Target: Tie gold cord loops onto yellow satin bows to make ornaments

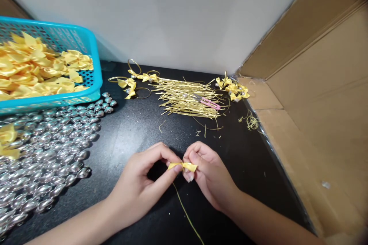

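My left hand pinches a small yellow ribbon bow between thumb and forefinger, low over the black table. Right against the bow's other side is my right hand, its fingers curled and its thumb pressed to the forefinger. What that thumb and finger hold, if anything, is hidden. A thin gold cord trails from beneath the bow toward the table's near edge.
Left: a blue basket of yellow bows, with many silver beads before it. Beyond my hands, pink-handled snips lie on gold twist ties, between finished bows with beads and more bows. Cardboard walls border the right.
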### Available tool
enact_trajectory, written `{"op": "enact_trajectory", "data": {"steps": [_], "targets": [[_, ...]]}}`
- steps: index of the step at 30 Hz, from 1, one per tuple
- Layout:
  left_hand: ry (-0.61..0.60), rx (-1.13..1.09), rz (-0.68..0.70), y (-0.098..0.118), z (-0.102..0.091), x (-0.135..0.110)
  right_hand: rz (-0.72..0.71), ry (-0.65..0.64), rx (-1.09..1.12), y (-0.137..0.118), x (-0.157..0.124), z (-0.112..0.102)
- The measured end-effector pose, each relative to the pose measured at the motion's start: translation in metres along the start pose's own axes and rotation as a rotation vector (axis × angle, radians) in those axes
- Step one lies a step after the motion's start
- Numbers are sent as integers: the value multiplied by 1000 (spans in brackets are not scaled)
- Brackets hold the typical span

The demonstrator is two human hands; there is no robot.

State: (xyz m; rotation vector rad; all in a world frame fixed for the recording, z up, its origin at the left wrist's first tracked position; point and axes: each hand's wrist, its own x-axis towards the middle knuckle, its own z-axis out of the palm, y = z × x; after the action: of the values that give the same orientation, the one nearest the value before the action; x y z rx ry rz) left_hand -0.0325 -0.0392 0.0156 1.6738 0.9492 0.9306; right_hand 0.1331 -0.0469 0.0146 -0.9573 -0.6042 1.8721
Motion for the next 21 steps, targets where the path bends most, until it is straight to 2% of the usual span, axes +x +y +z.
{"op": "enact_trajectory", "data": {"steps": [7,17,21], "targets": [[4,-10,11,0,0,1,-24,-2,-85,0,-1,0],[52,58,33,-2,3,-3,-190,2,-269,7,-5,-1],[36,68,52,-2,2,-2,-219,15,-262,11,-7,0]]}}
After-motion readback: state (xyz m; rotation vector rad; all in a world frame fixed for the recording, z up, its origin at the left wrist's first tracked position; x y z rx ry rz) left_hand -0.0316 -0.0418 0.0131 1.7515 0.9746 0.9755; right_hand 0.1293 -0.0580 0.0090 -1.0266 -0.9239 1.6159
